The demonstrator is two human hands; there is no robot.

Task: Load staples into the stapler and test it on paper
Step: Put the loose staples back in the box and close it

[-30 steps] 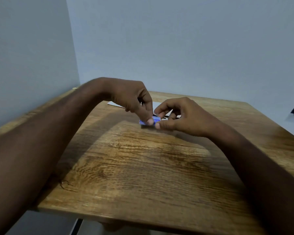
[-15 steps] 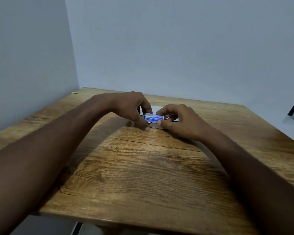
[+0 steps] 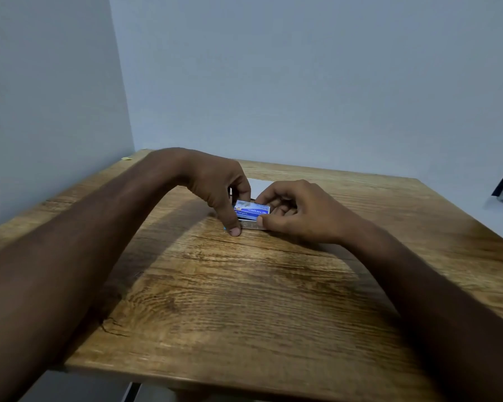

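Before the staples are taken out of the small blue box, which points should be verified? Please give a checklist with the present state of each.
1. Grip on the blue staple box: ok, the left hand and the right hand pinch it from either end.
2. Box kept low over the table: ok.
3. Staples exposed: cannot tell; a silvery strip shows under the box, too blurred to identify.
4. Test paper ready: ok, it lies behind the hands.
5. Stapler within sight: not ok, none shows.
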